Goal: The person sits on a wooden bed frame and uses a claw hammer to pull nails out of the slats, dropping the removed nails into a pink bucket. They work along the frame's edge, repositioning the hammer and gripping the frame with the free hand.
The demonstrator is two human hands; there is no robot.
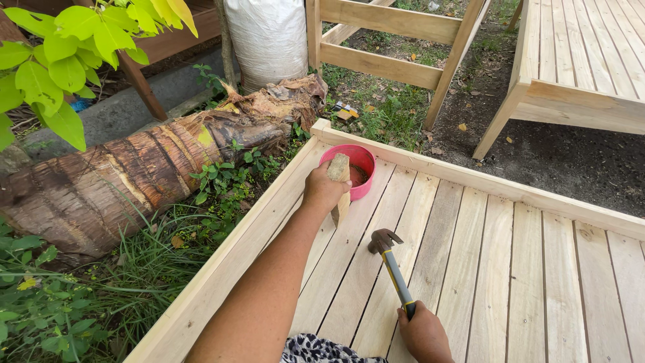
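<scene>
The left hand (pixel 324 189) is closed around a short wood block (pixel 339 180), holding it upright just in front of a pink bowl (pixel 359 161). The bowl sits on the slats near the far corner of a pale wooden frame (pixel 470 269), close to its raised rim, with something brownish inside that is too small to make out. The right hand (pixel 423 334) is clamped on the bottom of a hammer (pixel 391 265) handle, grey and yellow, with the dark claw head resting on the slats below the block. The two hands are well apart, the left reaching far forward, the right close to the body. A patch of spotted cloth (pixel 322 351) shows at the bottom edge between the arms. Left of the frame lies a palm trunk (pixel 127 178) in grass and weeds. Beyond it stand a white sack (pixel 269 40), another wooden frame (pixel 390 47) and a slatted platform (pixel 584 60) on bare soil.
</scene>
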